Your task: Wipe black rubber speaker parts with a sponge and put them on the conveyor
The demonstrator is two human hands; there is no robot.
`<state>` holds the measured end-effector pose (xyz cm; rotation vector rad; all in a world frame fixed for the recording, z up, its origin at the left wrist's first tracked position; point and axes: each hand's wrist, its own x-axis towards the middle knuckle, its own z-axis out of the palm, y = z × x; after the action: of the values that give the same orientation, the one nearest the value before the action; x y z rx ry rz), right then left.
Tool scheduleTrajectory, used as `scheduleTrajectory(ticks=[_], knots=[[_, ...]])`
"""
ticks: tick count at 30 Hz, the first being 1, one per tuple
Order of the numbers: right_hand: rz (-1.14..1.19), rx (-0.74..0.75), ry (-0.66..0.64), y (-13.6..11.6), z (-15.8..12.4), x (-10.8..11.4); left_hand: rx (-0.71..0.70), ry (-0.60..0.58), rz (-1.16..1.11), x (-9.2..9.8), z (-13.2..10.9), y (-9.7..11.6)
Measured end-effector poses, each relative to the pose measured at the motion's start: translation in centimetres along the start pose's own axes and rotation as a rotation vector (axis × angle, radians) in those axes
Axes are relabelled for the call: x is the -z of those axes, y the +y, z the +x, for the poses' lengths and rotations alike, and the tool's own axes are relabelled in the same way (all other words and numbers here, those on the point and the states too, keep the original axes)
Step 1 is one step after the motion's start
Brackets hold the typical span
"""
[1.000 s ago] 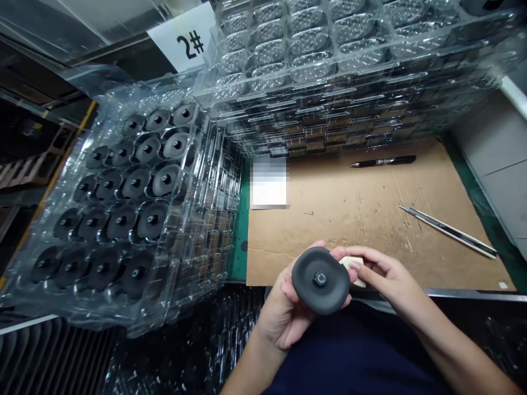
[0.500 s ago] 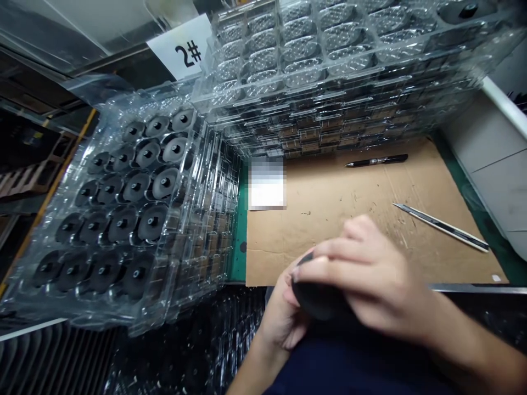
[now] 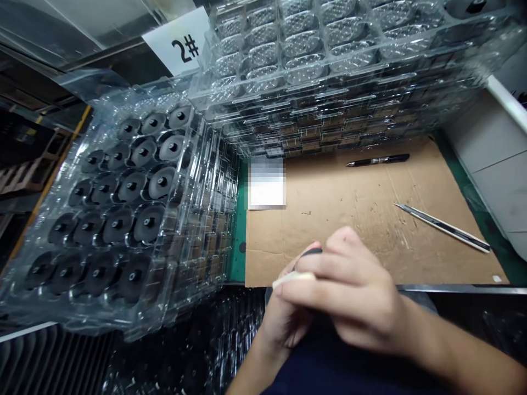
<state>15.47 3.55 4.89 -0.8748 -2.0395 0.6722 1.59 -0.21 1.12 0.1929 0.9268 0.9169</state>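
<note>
My left hand point(image 3: 284, 321) is curled under a black round disc part point(image 3: 312, 252), of which only a sliver shows above my fingers. My right hand point(image 3: 349, 293) lies over the disc and covers most of it. Its fingers are pressed together around a small cream-coloured piece point(image 3: 293, 278) that sticks out at the fingertips. Both hands hover at the near edge of the brown cardboard sheet point(image 3: 354, 219).
A tilted stack of clear blister trays point(image 3: 193, 219) at left holds several black discs point(image 3: 148, 222). More clear trays point(image 3: 329, 99) are stacked at the back under a "2#" label point(image 3: 183, 46). On the cardboard lie a black pen point(image 3: 379, 160) and a thin blade point(image 3: 442, 226).
A second ago the disc lay face up in my left hand with my right hand beside it. My right hand has since moved left over the disc and hides it.
</note>
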Motion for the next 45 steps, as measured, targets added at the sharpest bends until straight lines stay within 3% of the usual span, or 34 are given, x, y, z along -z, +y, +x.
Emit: scheduleTrajectory(ticks=[2,4,7,11,14,17,20,22,24,26,27,30,31,33,36,39,42,44,45], knots=[[0.065,-0.159,0.047,1.4,-0.2,0.1,-0.041,-0.058,-0.023,0.4,0.0,-0.1],[0.106,-0.424,0.082,3.2,-1.1,0.1,-0.048,-0.12,-0.067,0.7,-0.1,-0.1],[0.182,-0.714,0.055,5.6,-3.8,-1.0,-0.044,-0.155,-0.138,1.0,-0.3,0.1],[0.219,-0.841,-0.044,7.5,-7.8,-3.4,-0.06,-0.124,-0.159,1.3,-0.2,0.2],[0.214,-0.87,-0.02,7.2,-8.1,-3.4,-0.063,-0.13,-0.136,1.4,0.1,0.1],[0.161,-0.804,0.118,4.7,-5.6,-1.7,-0.072,-0.123,-0.1,1.1,0.3,-0.1],[0.114,-0.5,0.208,1.1,-2.7,-0.6,-0.112,-0.071,-0.055,0.5,0.2,-0.1],[0.132,-0.306,0.135,-0.7,-1.6,-0.6,-0.129,-0.041,-0.035,0.4,0.2,-0.1],[0.182,-0.254,-0.019,-1.5,-1.0,-0.8,-0.148,-0.029,-0.027,0.5,0.2,0.1],[0.195,-0.297,-0.131,-1.4,-0.6,-1.0,-0.189,-0.023,-0.015,0.7,0.4,0.1],[0.17,-0.301,-0.118,-1.1,-0.4,-1.1,-0.204,-0.023,-0.005,0.7,0.4,0.1],[0.069,-0.189,0.081,-0.4,-0.3,-1.3,-0.179,-0.045,0.012,0.5,0.6,0.2],[0.078,-0.147,0.098,-0.3,-0.5,-1.2,-0.166,-0.053,0.013,0.4,0.5,0.3],[0.156,-0.118,-0.006,-0.3,-1.3,-0.6,-0.166,-0.061,0.015,0.2,0.3,0.6],[0.165,-0.255,-0.143,-0.2,-2.8,0.7,-0.189,-0.083,0.015,0.3,0.2,0.8],[-0.072,-0.357,-0.031,0.1,-3.2,1.2,-0.173,-0.077,-0.004,0.3,0.4,0.5],[-0.167,-0.095,0.095,0.8,-2.2,0.6,-0.128,-0.099,-0.022,0.4,0.5,0.2],[-0.05,0.038,0.049,1.2,-1.4,0.3,-0.092,-0.091,0.031,0.6,0.3,0.0],[-0.006,0.018,0.013,1.3,-1.1,0.2,-0.086,-0.072,0.074,0.8,0.2,0.0]])
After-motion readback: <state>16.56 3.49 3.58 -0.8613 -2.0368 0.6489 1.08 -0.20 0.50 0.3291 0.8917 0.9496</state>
